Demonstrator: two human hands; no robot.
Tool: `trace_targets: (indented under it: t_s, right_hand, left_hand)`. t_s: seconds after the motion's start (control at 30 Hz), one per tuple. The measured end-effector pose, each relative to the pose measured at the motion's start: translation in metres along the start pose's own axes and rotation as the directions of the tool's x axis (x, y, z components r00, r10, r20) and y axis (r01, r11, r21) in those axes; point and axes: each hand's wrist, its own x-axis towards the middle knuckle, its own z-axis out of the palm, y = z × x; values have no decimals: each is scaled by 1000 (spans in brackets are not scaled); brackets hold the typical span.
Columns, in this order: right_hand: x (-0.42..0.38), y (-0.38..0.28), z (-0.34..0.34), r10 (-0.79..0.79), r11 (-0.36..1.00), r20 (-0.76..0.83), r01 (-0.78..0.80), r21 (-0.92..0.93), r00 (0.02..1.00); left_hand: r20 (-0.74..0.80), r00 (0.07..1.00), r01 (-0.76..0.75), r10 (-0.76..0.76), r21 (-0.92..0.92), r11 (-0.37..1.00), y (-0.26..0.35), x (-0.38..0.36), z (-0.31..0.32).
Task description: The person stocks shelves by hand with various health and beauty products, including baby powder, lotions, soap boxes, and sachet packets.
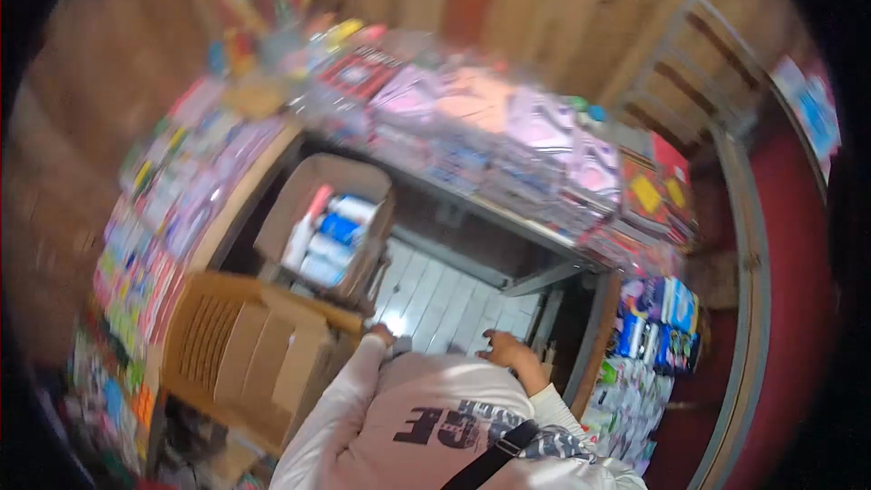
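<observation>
My left hand [382,336] is low in front of my body, right at the edge of a brown plastic chair [192,331]; its fingers are small and blurred here. Over the light tiled floor [425,286], my right hand [513,354] reaches out with bent fingers apart and nothing in them. On the chair leans a flattened-looking cardboard box [263,358]. Beyond it stands an open cardboard carton [381,191] holding white and blue bottles or packs [340,228].
A counter loaded with packaged goods [472,159] runs around the front. More small packets [159,209] cover the left side, and blue packs [640,336] with bagged goods [626,399] sit at right. A metal-framed rack [694,73] stands behind, near a wooden wall [562,9].
</observation>
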Motion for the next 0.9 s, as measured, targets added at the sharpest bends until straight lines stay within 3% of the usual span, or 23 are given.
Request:
trace_targets:
  t_s: [0.07, 0.23, 0.3, 0.4, 0.5, 0.6, 0.73, 0.8, 0.9]
  right_hand:
    - [19, -17, -6, -7, 1000, 23, 7, -15, 1000]
    - [55, -73, -24, -8, 994, 175, 27, -105, 984]
    - [75, -92, -30, -55, 989, 216, 83, -121, 975]
    - [103, -102, -38, -148, 967, 262, 196, -165, 954]
    - [138, -110, -49, -276, 914, 240, 331, -234, 931]
    - [160, -126, -75, -329, 890, 238, 384, -244, 914]
    - [188, -135, -111, -386, 876, 213, 429, -220, 898]
    - [201, -134, -126, -441, 856, 182, 473, -208, 879]
    - [222, -132, -142, -514, 813, 152, 536, -227, 844]
  left_hand:
    - [2, 994, -107, 108, 204, 973, -56, 60, 32]
    - [-19, 1000, -19, 18, -51, 999, -55, -34, -52]
    - [-105, 991, 71, -82, -103, 992, -62, -43, -54]
    - [-83, 982, 143, -170, -264, 954, -55, -58, -60]
    - [-174, 962, 131, -209, -377, 917, -44, -61, -58]
    - [-158, 970, 75, -186, -534, 842, -23, -72, -81]
    - [-40, 987, 97, -157, -626, 774, 11, -98, -155]
    - [43, 985, 141, -168, -768, 625, 14, -99, -179]
    - [-149, 962, 5, -230, -830, 558, 23, -107, -230]
